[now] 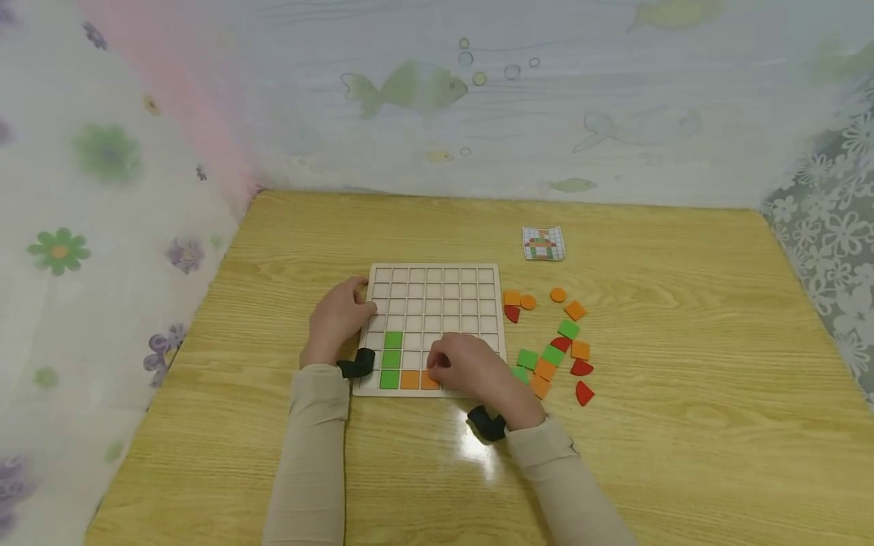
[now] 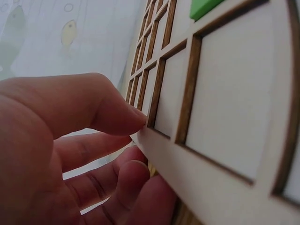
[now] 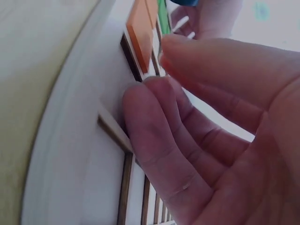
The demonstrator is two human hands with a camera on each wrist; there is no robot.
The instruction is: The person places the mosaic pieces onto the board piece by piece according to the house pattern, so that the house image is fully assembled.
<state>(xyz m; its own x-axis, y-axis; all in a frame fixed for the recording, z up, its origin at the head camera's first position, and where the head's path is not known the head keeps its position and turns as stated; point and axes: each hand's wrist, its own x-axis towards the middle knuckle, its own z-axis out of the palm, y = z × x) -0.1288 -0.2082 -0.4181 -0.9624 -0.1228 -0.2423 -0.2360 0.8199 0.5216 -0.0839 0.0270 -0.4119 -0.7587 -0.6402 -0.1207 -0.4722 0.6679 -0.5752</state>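
A pale wooden grid board lies on the table in front of me. My left hand grips its left edge, one fingertip on the frame's top and the others curled at the side, as the left wrist view shows. Over the lower part of the board is my right hand, its fingers loosely bent. Its fingertips are right by an orange square tile, which sits slightly tilted in a bottom-row cell. Another orange square lies to its left, beside a column of three green squares.
Loose orange, green and red tiles are scattered right of the board, including orange discs and red quarter-circle pieces. A small printed pattern card lies farther back. Patterned sheets stand behind and beside the table.
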